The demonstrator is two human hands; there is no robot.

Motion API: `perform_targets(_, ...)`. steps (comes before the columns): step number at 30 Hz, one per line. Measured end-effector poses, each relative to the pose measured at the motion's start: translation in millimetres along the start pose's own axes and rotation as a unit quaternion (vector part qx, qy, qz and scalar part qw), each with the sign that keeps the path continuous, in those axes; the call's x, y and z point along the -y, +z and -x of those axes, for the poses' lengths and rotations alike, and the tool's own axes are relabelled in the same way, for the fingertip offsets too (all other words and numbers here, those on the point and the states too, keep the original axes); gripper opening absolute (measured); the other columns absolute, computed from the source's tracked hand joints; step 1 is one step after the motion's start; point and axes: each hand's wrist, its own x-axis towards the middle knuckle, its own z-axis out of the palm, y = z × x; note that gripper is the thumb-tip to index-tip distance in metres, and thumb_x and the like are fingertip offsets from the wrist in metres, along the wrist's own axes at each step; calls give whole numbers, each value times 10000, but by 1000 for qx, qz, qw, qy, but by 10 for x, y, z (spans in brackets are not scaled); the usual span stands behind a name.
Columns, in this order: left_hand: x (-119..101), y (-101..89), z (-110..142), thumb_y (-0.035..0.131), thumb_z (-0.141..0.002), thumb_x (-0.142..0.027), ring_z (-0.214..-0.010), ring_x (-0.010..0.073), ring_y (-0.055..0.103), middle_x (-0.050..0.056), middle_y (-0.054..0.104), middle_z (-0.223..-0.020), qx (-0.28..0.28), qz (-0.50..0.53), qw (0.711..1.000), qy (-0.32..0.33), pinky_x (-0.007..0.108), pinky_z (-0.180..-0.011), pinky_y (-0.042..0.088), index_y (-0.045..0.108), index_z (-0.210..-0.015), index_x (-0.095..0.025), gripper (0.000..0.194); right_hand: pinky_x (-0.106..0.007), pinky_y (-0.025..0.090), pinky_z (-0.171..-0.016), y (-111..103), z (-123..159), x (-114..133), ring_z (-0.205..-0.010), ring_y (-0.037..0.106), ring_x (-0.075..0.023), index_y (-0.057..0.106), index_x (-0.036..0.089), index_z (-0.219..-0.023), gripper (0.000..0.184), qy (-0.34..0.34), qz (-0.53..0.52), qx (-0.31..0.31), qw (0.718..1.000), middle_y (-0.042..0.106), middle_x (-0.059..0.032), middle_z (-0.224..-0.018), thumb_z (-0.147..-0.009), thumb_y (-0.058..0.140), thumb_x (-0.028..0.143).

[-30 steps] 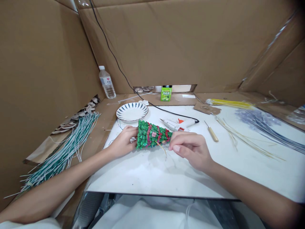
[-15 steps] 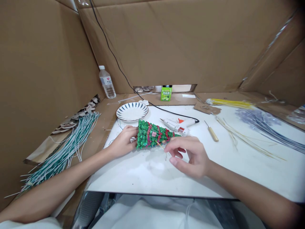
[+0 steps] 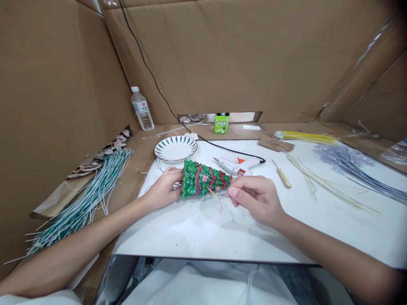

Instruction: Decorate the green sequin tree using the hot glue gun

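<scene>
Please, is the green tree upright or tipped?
Tipped: the tree points sideways, wide base by the left hand, narrow tip by the right hand.

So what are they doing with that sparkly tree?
A person has a green beaded Christmas tree lying on its side just above or on the white tabletop. Their left hand holds its wide base, and their right hand is at the narrow tip, though I can't tell if it's pinching anything. A thin yellow wire sticks out from the tree's side. A glue gun lies behind the tree, and an awl lies to the right; neither is in hand.
</scene>
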Motion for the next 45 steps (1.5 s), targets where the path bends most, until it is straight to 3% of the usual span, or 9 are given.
perform_targets(5,-4,-3,0,485,-688,-33,-759,159,563,8,615,-733,2,1,1000,0,326,-859,383,557,-723,-181,169,-187,324,-430,-4,5,-26,-486,451,-57,575,134,-652,194,-29,-3,0,1000,528,6,-530,-827,526,202)
perform_targets(10,-10,0,-10,474,-678,-19,-759,158,561,6,615,-731,5,4,1000,-3,323,-867,378,553,-718,-184,187,-187,346,-453,10,0,-44,-525,478,-60,595,149,-789,59,-44,-25,7,999,553,11,-595,-805,563,196)
perform_targets(19,-5,-4,-9,473,-681,-11,-732,141,538,-4,574,-700,4,5,1000,2,317,-852,369,533,-705,-169,171,-188,326,-468,0,22,-65,-529,437,-58,537,152,-696,130,-22,-2,10,1000,500,20,-575,-826,528,161)
perform_targets(27,5,6,-2,474,-693,-15,-768,148,552,-9,566,-703,6,11,1000,0,311,-850,358,524,-717,-174,168,-171,283,-440,31,-2,-18,-475,353,-30,525,136,-706,79,-125,67,44,989,475,26,-568,-777,552,111)
perform_targets(32,6,7,1,480,-689,-16,-783,152,558,-7,570,-711,5,12,1000,1,307,-850,359,526,-715,-172,165,-177,264,-444,37,-4,33,-467,318,-29,475,137,-639,175,-134,96,52,985,445,27,-542,-806,520,114)
perform_targets(39,-3,-5,3,467,-666,0,-753,148,545,-10,562,-695,7,8,1000,1,310,-850,363,520,-701,-173,184,-172,279,-447,22,-3,1,-469,340,-32,491,139,-653,161,-150,108,38,982,468,24,-551,-810,512,113)
perform_targets(42,-8,-3,3,464,-669,-5,-735,147,535,-7,572,-705,5,5,1000,0,316,-856,367,526,-707,-176,186,-165,322,-460,30,7,-23,-481,385,-33,537,137,-749,102,-205,129,25,970,497,27,-572,-771,608,207)
perform_targets(45,-10,1,-1,472,-688,-22,-747,153,537,-1,586,-723,5,3,1000,-2,318,-848,373,537,-718,-178,172,-179,353,-475,59,30,-44,-506,443,-48,568,136,-861,297,-272,200,38,940,527,26,-595,-712,687,364)
